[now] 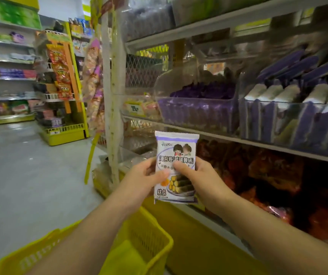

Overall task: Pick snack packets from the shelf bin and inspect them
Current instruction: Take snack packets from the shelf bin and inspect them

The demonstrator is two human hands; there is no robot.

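Observation:
A white and purple snack packet with cartoon figures and seaweed rolls printed on it is held upright in front of the shelf. My left hand grips its left edge, thumb across the front. My right hand grips its right edge, thumb also on the front. Behind and above the packet, a clear shelf bin holds several purple packets. A second clear bin to its right holds more purple and white packets.
A yellow shopping basket hangs below my left forearm. The lower shelf holds red snack bags. A white shelf post stands to the left, with an open aisle floor and further shelves beyond.

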